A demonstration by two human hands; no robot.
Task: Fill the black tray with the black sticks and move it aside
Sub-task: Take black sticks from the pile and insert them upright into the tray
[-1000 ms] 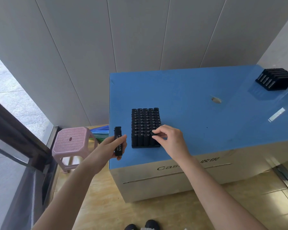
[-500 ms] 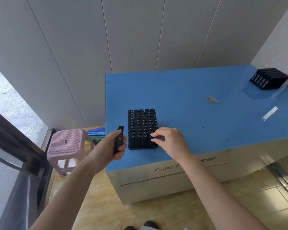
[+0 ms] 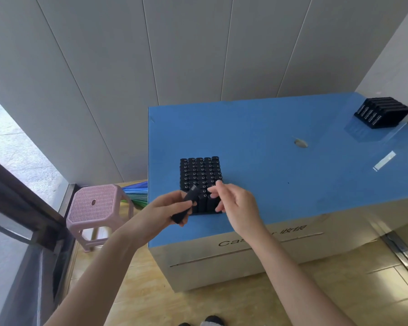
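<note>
A black tray (image 3: 199,175) packed with upright black sticks stands near the front left corner of the blue table top (image 3: 280,142). My left hand (image 3: 160,212) holds a flat black stick holder (image 3: 186,204), tilted, just in front of the tray's left front corner. My right hand (image 3: 236,203) is at the tray's right front corner, fingers bent with the tips touching the sticks there. Whether it pinches a stick cannot be told. The tray's front row is partly hidden by both hands.
A stack of black trays (image 3: 382,111) sits at the far right corner of the table. A small hole (image 3: 300,142) and a strip of tape (image 3: 384,160) mark the top. A pink stool (image 3: 97,208) stands on the floor to the left, beside a dark door frame (image 3: 21,208).
My left hand has brought the black holder right and up, from beside the table edge to the tray's front left corner, tilting it. My right hand stays at the right front corner.
</note>
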